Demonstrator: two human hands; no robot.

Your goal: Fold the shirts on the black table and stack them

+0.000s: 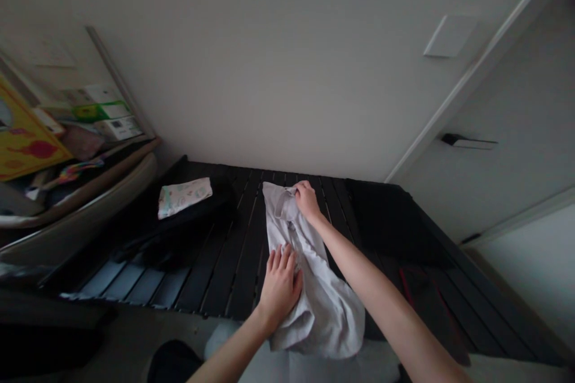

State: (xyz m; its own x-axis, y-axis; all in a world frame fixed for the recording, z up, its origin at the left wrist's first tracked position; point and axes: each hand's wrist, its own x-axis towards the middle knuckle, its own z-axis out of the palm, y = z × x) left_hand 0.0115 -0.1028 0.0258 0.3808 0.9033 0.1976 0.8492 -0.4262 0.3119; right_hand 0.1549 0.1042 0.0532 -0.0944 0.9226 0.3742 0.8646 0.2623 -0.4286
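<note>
Clock: 12 o'clock is straight in front of me, and I count from my own body.

Left hand: my left hand (279,287) is open and lies flat on the cloth, at 12 o'clock and close to me. The fingers are spread and they do not clench anything.

Right hand: my right hand (308,200) is at 12 o'clock, farther from me. The fingers are closed and pinch the upper part of the shirt, near the collar.

Shirt: the light grey shirt (323,305) lies along the table from 12 o'clock toward me. Its upper part is narrow and gathered, and its lower part is wide and bunched at the near edge.

Table: the black slatted table (238,275) is under the shirt and reaches from 10 to 2 o'clock.

Near things: a folded pastel cloth (184,197) sits at 11 o'clock on a dark cloth (188,230), apart from my hands. A red cord (415,296) lies on the table at 2 o'clock.

Room: a yellow board (24,131) and some boxes (108,119) stand at 10 o'clock. A door handle (467,142) is at 2 o'clock, and a white wall plate (450,36) is above it, near 1 o'clock.
</note>
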